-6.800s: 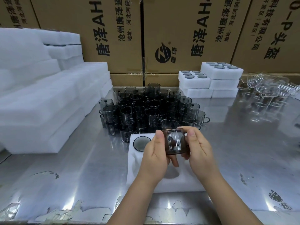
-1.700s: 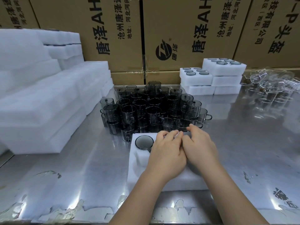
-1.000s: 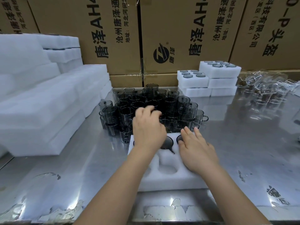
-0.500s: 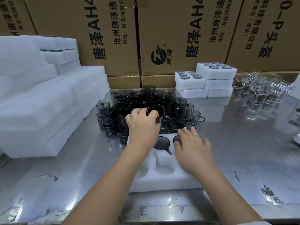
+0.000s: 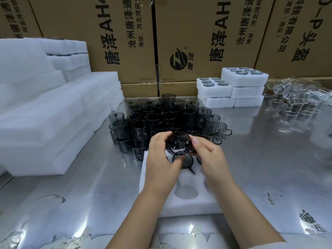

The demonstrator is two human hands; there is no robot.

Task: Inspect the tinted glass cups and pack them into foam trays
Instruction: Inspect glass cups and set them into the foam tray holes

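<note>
Head view.

Tinted glass cup, one, held in the air over the far edge of the foam tray and tipped so its round end faces the camera.
Left hand: fingers curled round the cup's left side.
Right hand: thumb and fingertips pinching its right side.
Foam tray, one, lying on the steel table under both wrists. One seated cup shows plainly in its far row; a dark rim shows on either side of it, mostly hidden by the hands. One empty pocket is in full view, and a second is partly covered by the right forearm.
Loose tinted cups: a dense cluster beyond the tray, some stacked two high, too many to count.
Packed trays, five: a stack of two and a stack of three, with about six rims in each top tray.
Clear glassware: one heap, far right.
Foam slabs: stacked at left, number unclear.
Cartons: four across the upper row.
</note>
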